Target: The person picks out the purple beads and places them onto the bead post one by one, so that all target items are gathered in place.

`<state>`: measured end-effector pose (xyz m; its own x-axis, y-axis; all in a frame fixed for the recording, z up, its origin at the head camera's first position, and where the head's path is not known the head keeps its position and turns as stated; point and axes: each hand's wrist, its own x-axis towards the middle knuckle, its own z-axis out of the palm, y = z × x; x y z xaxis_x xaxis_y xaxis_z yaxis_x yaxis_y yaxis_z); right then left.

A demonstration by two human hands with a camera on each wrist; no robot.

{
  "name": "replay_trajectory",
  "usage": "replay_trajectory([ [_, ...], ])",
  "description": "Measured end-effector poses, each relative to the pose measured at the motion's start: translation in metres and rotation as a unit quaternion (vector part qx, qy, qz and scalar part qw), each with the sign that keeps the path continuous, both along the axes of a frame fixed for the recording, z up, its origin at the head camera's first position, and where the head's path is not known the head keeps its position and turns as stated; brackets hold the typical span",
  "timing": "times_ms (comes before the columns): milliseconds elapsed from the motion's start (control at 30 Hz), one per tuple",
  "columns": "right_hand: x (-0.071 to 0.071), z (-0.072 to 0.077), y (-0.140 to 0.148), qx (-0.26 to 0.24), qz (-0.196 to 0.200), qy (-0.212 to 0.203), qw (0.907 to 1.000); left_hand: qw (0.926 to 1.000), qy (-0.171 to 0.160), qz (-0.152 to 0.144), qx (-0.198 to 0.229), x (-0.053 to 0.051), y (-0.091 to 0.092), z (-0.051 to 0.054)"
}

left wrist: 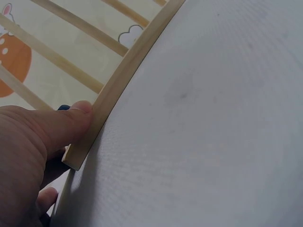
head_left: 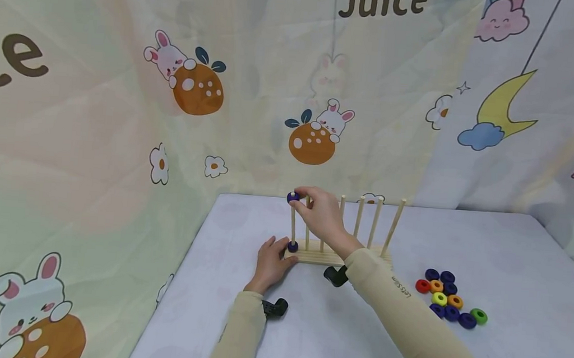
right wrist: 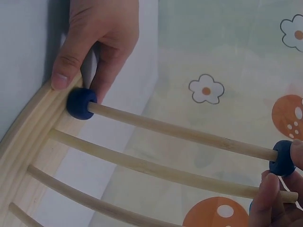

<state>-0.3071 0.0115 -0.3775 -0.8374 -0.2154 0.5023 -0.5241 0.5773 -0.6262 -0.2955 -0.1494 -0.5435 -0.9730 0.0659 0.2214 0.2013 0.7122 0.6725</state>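
A wooden base (head_left: 333, 257) with several upright rods stands on the table. My left hand (head_left: 270, 262) grips its left end, the thumb (left wrist: 80, 116) lying on the front edge. At the foot of the leftmost rod (right wrist: 184, 130) sits one dark blue ring (right wrist: 81, 103). My right hand (head_left: 322, 212) pinches another blue ring (right wrist: 283, 158) at the top of that same rod; the rod's tip shows in its hole in the head view. A sliver of blue shows behind the right fingers in the right wrist view; what it is I cannot tell.
On the table (head_left: 355, 342) to the right lie loose rings: several dark blue ones (head_left: 467, 321), a red ring (head_left: 422, 286), orange and yellow ones, and a green ring (head_left: 479, 316). A printed cloth (head_left: 254, 86) hangs behind the table.
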Motion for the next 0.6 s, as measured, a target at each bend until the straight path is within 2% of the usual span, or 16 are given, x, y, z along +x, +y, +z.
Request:
replay_trajectory([
  [267, 0.0009, -0.0027, -0.0004, 0.001, -0.005, -0.003, 1.0000, 0.9999, -0.012, 0.000, 0.003, 0.0002, -0.0012, -0.0001],
  [400, 0.0010, -0.0036, 0.0007, -0.001, -0.011, 0.002, 0.9999, 0.9999, 0.000, -0.008, -0.007, -0.0013, -0.0010, -0.0001],
  [600, 0.0020, -0.0040, 0.0027, -0.007, -0.003, 0.004, 1.0000, 0.9999, 0.001, -0.010, -0.006, -0.0007, -0.0004, 0.0005],
])
